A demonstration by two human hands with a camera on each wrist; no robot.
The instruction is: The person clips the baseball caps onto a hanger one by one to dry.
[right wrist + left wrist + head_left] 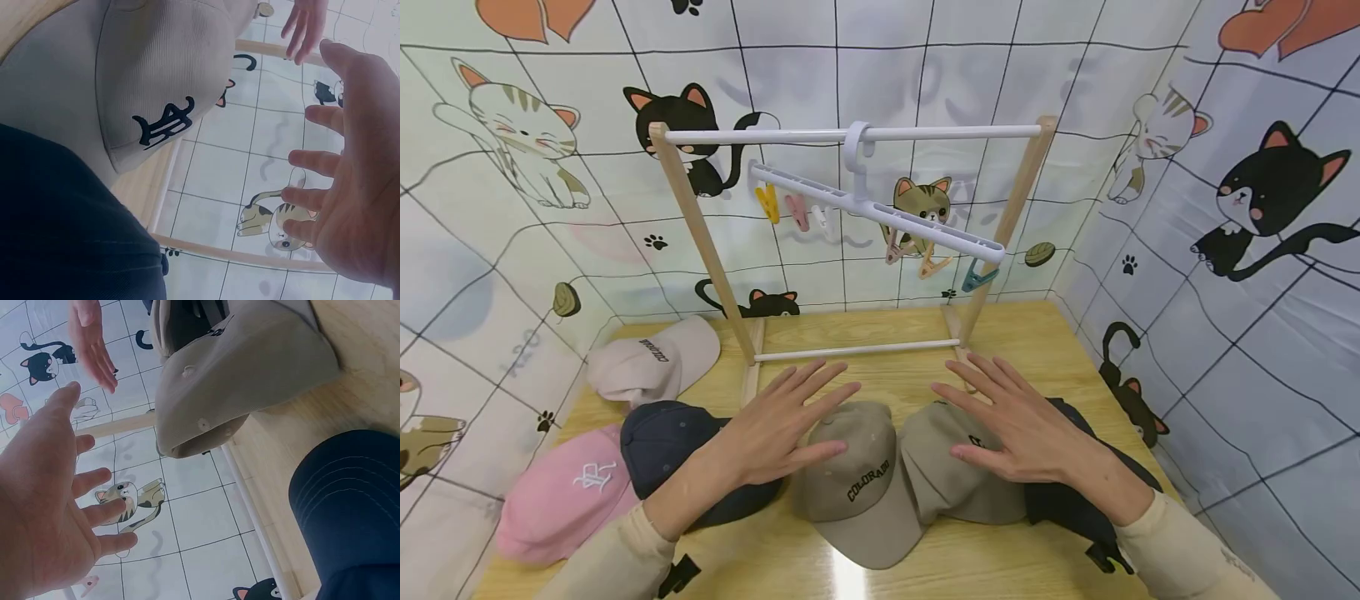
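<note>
My left hand (767, 425) hovers with fingers spread, palm down, between a navy cap (673, 446) and a grey-beige cap lettered COLORADO (857, 467). My right hand (1026, 421) is spread the same way above a second beige cap (936, 475) and a dark cap (1067, 504). Neither hand holds anything. In the left wrist view the navy cap's brim (350, 494) shows below the beige cap (244, 381). The right wrist view shows dark embroidered lettering on the beige cap (169, 81), beside the dark cap (69, 231).
A pink cap (568, 500) and a pale cap (655, 362) lie at the left of the wooden table (1015, 333). Behind stands a wooden rack (700, 225) with a white top bar, from which a tilted white hanger (880, 208) with several coloured clothespins (767, 202) hangs.
</note>
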